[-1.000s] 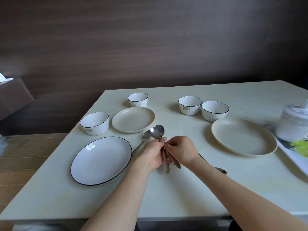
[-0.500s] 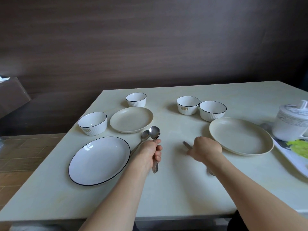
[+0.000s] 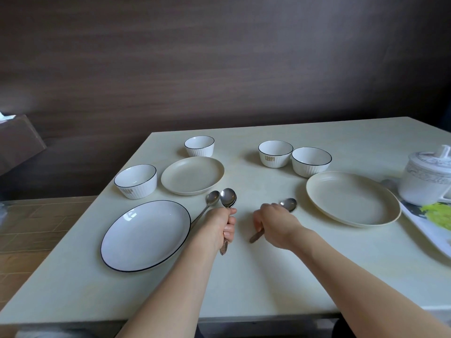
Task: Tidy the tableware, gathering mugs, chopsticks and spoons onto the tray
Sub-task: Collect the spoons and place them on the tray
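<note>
Left hand grips stacked spoons; right hand holds another spoon.

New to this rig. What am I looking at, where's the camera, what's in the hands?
No machine here: a person's two bare arms, filmed by one wide-angle camera worn on the head, looking forward and down. The left hand grips stacked spoons; the right hand grips a single spoon. Another spoon lies on the table beside a white plate. Two beige plates and four small bowls sit further back. At right, a tray carries a lidded white pot.
</note>
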A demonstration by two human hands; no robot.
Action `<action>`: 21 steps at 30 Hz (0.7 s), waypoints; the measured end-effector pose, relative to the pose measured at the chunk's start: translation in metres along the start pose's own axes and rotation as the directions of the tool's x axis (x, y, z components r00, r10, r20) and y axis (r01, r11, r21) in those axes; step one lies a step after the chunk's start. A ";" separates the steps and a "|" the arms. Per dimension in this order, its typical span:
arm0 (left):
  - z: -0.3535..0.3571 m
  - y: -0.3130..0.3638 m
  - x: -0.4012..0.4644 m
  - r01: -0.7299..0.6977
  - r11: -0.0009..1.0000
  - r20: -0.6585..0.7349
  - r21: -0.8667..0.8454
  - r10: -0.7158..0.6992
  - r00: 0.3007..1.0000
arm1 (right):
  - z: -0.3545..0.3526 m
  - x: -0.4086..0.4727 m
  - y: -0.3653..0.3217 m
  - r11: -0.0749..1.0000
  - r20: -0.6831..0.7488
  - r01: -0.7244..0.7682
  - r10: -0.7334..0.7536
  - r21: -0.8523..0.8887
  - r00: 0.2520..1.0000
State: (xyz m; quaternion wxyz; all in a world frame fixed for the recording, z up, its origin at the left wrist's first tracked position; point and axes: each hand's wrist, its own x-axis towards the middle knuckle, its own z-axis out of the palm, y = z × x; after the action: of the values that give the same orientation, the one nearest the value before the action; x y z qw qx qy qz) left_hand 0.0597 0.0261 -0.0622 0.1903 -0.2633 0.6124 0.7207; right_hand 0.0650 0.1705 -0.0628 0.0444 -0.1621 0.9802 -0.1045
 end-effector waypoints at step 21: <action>-0.001 -0.003 0.005 -0.025 1.000 -0.032 -0.015 0.025 0.999 | -0.012 -0.002 -0.001 0.920 0.056 -0.391 0.390 0.012 0.919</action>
State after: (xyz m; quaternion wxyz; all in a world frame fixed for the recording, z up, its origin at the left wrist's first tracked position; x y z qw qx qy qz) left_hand 0.0574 0.0256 -0.0679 0.1693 -0.2687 0.6130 0.7234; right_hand 0.0652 0.1728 -0.0511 0.0917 0.0344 0.9901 -0.1004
